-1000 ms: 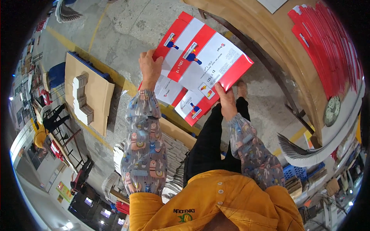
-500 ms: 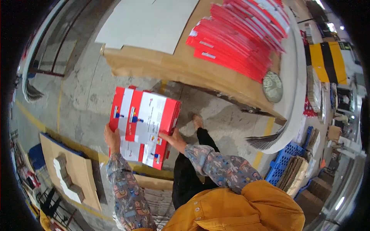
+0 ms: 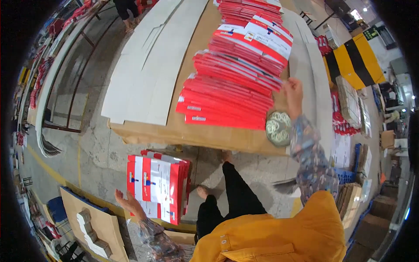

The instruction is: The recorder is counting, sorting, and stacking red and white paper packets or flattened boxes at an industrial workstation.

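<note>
My right hand [image 3: 294, 95] reaches over the table, its fingers closed at the right edge of the fanned pile of flat red-and-white cartons [image 3: 231, 98], seemingly pinching the edge of one. Beside the lower pile of red-and-white cartons [image 3: 158, 185], left of my legs, my left hand [image 3: 128, 203] is held with its fingers apart and nothing in it. That lower pile is stacked in a block below the table's near edge. A round, pale green patterned thing [image 3: 278, 128] lies at the table's near right corner, close to my right forearm.
The table [image 3: 192, 137] is covered in brown cardboard, with large white sheets [image 3: 144, 74] at its left. A brown board bearing white cut pieces [image 3: 91, 231] lies at the lower left. A yellow-and-black striped panel [image 3: 355, 61] and bundled cardboard [image 3: 349, 203] stand at the right.
Both hands have let go of the red-and-white cartons, now resting on the lower pile. My right hand has moved up to the table pile; my left has opened. The view has shifted.
</note>
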Tool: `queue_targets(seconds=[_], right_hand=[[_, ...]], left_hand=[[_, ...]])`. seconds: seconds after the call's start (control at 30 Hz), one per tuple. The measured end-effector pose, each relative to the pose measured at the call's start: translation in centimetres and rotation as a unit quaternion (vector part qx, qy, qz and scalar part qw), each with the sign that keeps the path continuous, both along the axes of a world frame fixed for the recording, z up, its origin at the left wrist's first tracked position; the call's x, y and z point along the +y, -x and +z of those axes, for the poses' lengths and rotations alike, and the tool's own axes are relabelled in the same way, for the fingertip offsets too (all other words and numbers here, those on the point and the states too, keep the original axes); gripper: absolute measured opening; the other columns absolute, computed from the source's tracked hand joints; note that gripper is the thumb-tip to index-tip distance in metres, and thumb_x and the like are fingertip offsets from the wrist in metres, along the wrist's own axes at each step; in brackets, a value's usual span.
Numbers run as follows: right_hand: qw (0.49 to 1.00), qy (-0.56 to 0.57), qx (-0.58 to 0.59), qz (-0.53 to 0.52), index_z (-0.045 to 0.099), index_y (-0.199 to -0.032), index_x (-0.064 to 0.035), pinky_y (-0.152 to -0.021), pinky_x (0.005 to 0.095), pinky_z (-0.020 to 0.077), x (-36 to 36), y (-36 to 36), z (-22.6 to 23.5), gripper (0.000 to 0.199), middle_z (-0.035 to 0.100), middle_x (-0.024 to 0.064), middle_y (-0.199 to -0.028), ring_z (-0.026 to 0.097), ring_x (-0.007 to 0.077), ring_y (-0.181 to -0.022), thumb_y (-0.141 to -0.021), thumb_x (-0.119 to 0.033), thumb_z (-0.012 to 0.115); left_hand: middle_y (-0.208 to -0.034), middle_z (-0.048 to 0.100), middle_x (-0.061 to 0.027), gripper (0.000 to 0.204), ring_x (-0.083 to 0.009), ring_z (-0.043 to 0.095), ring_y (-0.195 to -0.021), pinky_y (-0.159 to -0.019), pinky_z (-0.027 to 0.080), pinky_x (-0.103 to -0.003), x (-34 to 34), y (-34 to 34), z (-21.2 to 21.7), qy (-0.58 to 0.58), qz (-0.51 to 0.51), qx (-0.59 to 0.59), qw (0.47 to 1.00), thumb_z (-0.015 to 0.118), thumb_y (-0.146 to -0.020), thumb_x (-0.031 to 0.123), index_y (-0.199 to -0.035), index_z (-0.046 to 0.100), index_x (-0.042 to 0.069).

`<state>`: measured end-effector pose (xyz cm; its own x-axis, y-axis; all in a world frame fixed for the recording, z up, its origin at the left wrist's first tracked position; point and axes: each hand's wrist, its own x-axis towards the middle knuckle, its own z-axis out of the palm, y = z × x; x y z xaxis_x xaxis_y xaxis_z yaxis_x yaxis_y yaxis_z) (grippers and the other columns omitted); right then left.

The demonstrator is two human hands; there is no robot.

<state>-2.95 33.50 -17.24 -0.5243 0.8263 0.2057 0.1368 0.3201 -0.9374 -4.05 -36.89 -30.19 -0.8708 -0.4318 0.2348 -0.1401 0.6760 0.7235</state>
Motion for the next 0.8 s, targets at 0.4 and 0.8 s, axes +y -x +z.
queue_targets(seconds=[0.4,0.8], right_hand=[[0.965,0.203,-0.168,0.011,0.055,-0.090,-0.0014,-0.059,0.0266,0.0512,16.2,7.9,-1.7,0.031,0.062,0.0083,-0.077,0.061,0.0169,-0.065,-0.080,-0.025,0.073],[0.888,0.344,0.015,0.304,0.051,-0.105,-0.0040,-0.083,0.0278,0.0411,-4.8,0.0,5.5,0.024,0.053,0.0002,-0.098,0.048,0.0083,-0.091,-0.088,-0.014,0.064]], left_hand=[[-0.110,0.059,-0.0083,0.031,-0.0168,0.054,-0.103,-0.091,0.043,-0.030,40.1,2.8,12.3,-0.291,-0.266,-0.144,0.908,0.062,-0.087,0.005,-0.117,0.054,0.002],[-0.126,0.055,-0.0071,0.044,-0.0219,0.050,-0.119,-0.104,0.037,-0.039,50.5,9.7,17.6,-0.773,-0.172,-0.158,0.590,0.062,-0.089,0.022,-0.127,0.049,0.004]])
